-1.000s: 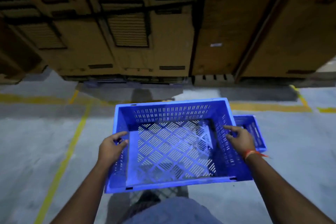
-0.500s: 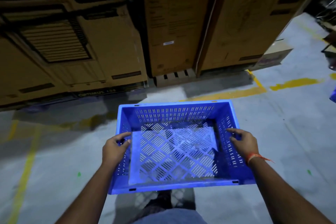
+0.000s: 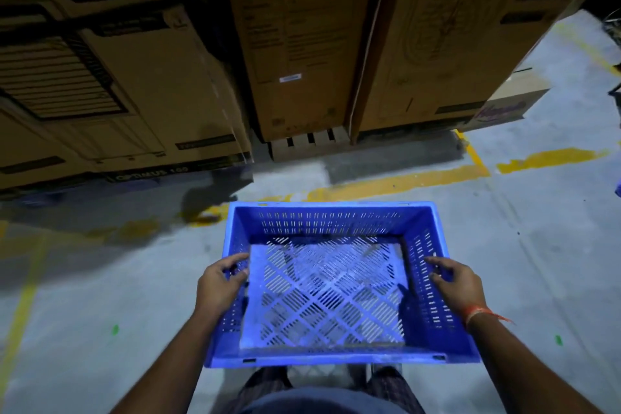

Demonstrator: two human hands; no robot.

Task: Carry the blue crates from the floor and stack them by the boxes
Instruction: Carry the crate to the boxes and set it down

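A person carries a blue crate (image 3: 339, 282) in front of the body, held above the grey floor (image 3: 100, 296) with its open top facing up. The crate has slotted walls and a lattice bottom, and nothing lies inside it.

The left hand (image 3: 220, 286) grips the left wall of the crate: the thumb lies over the rim on the inside while the fingers curl round the outer face. The right hand (image 3: 458, 282) grips the right wall the same way, thumb over the rim and pointing inward, fingers wrapped on the outside. An orange thread band (image 3: 480, 314) sits on the right wrist.

Ahead of the crate stand tall brown cardboard boxes (image 3: 302, 44), side by side in a row, well apart from the crate's far edge. The middle one carries a small white label (image 3: 290, 78). A smaller carton with purple print (image 3: 500, 111) sits low at the right end of the row. Yellow painted lines (image 3: 403, 181) run across the floor between the crate and the boxes. Below the crate's near edge, the person's legs in what may be a checked cloth (image 3: 265, 383) show dimly. 2 small green marks (image 3: 115, 329) dot the floor.
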